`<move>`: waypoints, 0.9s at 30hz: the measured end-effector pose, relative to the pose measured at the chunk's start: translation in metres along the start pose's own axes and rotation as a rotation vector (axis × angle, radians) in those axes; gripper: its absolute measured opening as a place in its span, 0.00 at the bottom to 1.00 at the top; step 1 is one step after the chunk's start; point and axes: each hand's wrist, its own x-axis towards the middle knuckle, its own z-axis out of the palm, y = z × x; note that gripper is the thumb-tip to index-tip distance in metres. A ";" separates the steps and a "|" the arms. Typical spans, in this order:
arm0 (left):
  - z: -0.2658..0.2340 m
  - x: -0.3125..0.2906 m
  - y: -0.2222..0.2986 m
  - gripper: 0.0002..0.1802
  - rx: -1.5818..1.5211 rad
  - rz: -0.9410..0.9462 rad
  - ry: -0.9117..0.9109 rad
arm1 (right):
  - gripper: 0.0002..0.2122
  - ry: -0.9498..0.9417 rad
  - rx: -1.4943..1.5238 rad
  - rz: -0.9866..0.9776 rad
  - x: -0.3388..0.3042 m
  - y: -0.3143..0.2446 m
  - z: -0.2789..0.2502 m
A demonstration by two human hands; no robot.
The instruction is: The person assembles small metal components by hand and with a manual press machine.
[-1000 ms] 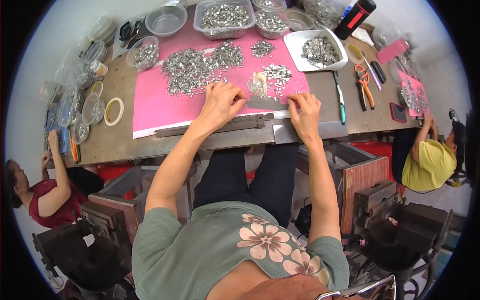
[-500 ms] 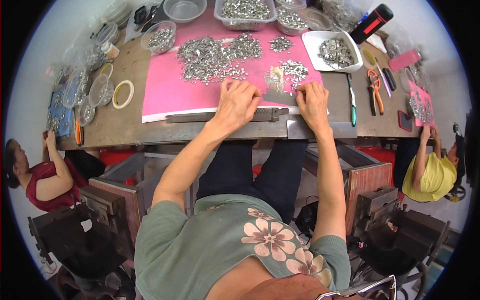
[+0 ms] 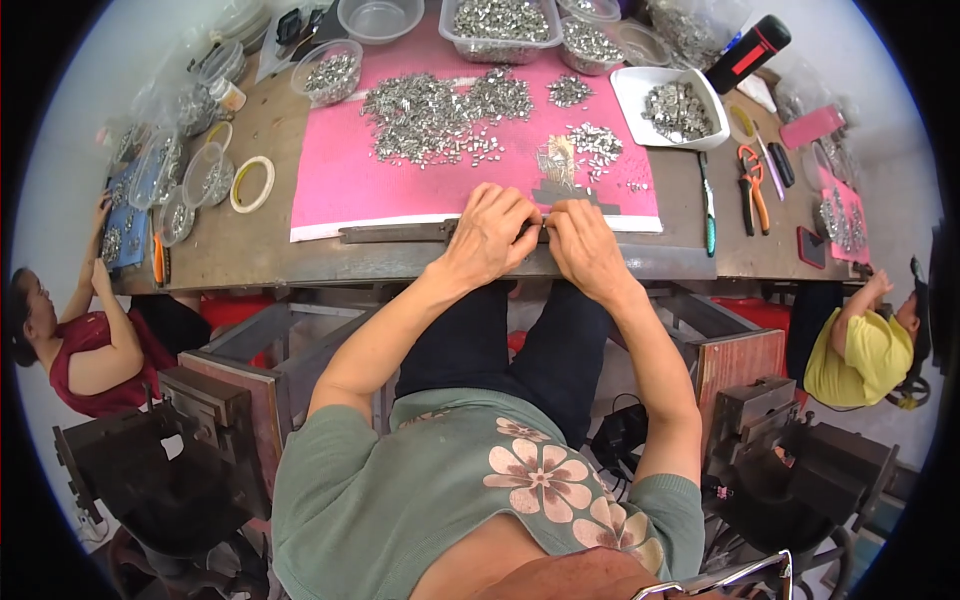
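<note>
My left hand (image 3: pixel 488 236) and my right hand (image 3: pixel 588 250) meet at a long dark metal bar (image 3: pixel 392 234) along the table's front edge. Thumb and fingers of each are pinched together over the bar's right part, fingertips nearly touching. Whatever sits between them is too small and covered to make out. Just beyond my fingers lie thin grey metal strips (image 3: pixel 580 200) and a heap of fine pins (image 3: pixel 556 160). Beside the pins is a small pile of short silver metal pieces (image 3: pixel 598 146). A larger pile of such pieces (image 3: pixel 425 118) spreads over the pink mat (image 3: pixel 345 190).
A white tray (image 3: pixel 630 105) and clear tubs (image 3: pixel 500 48) of metal parts stand at the back. To the right lie a toothbrush (image 3: pixel 708 205), orange pliers (image 3: pixel 752 190) and a phone (image 3: pixel 810 247). A tape roll (image 3: pixel 252 185) lies left. Co-workers sit at both sides.
My right hand has come left and nearer, from beside the small pile to the bar, close to my left hand. My left hand has shifted slightly right and nearer.
</note>
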 end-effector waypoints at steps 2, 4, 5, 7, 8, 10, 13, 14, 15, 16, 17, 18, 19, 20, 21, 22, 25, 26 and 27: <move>-0.002 0.000 -0.003 0.07 -0.011 0.006 -0.004 | 0.09 -0.069 -0.099 -0.061 0.002 -0.001 0.001; 0.000 0.000 -0.004 0.07 -0.023 0.012 -0.009 | 0.08 -0.084 -0.142 -0.076 0.002 -0.002 -0.001; 0.001 -0.001 -0.004 0.07 -0.032 -0.003 -0.005 | 0.06 -0.118 -0.199 -0.113 0.002 -0.004 -0.004; 0.002 -0.002 -0.003 0.07 -0.044 -0.014 -0.001 | 0.06 -0.152 -0.260 -0.147 0.002 -0.003 -0.006; 0.002 -0.002 -0.003 0.07 -0.072 -0.056 -0.003 | 0.07 -0.133 -0.231 -0.144 0.002 -0.002 -0.005; 0.002 0.003 -0.003 0.07 -0.104 -0.092 -0.005 | 0.08 -0.113 -0.208 -0.137 -0.001 0.001 -0.005; 0.009 0.025 -0.008 0.06 -0.079 -0.080 -0.007 | 0.10 0.095 0.017 -0.032 -0.008 0.011 -0.006; 0.015 0.033 -0.012 0.06 -0.079 -0.080 -0.003 | 0.11 0.155 0.007 0.016 -0.012 0.019 -0.009; 0.022 0.040 -0.017 0.06 -0.020 -0.038 0.003 | 0.09 0.230 -0.011 0.113 -0.014 0.026 -0.013; 0.027 0.046 -0.021 0.05 0.039 0.004 0.009 | 0.09 0.253 -0.027 0.219 -0.015 0.037 -0.016; 0.035 0.053 -0.023 0.07 0.074 0.002 -0.043 | 0.08 0.278 -0.052 0.334 -0.019 0.050 -0.021; 0.039 0.058 -0.023 0.07 0.071 0.007 -0.041 | 0.08 0.287 -0.112 0.378 -0.022 0.061 -0.023; 0.042 0.062 -0.023 0.07 0.100 0.022 -0.071 | 0.08 0.288 -0.116 0.378 -0.026 0.068 -0.024; 0.046 0.065 -0.022 0.08 0.130 0.033 -0.100 | 0.08 0.270 -0.121 0.384 -0.026 0.070 -0.025; 0.048 0.068 -0.022 0.08 0.160 0.039 -0.124 | 0.08 0.251 -0.124 0.389 -0.025 0.072 -0.027; 0.051 0.070 -0.023 0.08 0.161 0.039 -0.123 | 0.08 0.251 -0.123 0.388 -0.023 0.073 -0.027; 0.059 0.070 -0.026 0.07 0.187 0.039 -0.136 | 0.07 0.151 -0.191 0.363 -0.017 0.077 -0.025; 0.061 0.071 -0.026 0.07 0.163 0.054 -0.112 | 0.06 0.116 -0.223 0.353 -0.017 0.080 -0.026; 0.062 0.072 -0.026 0.06 0.138 0.069 -0.087 | 0.06 0.081 -0.256 0.343 -0.017 0.081 -0.026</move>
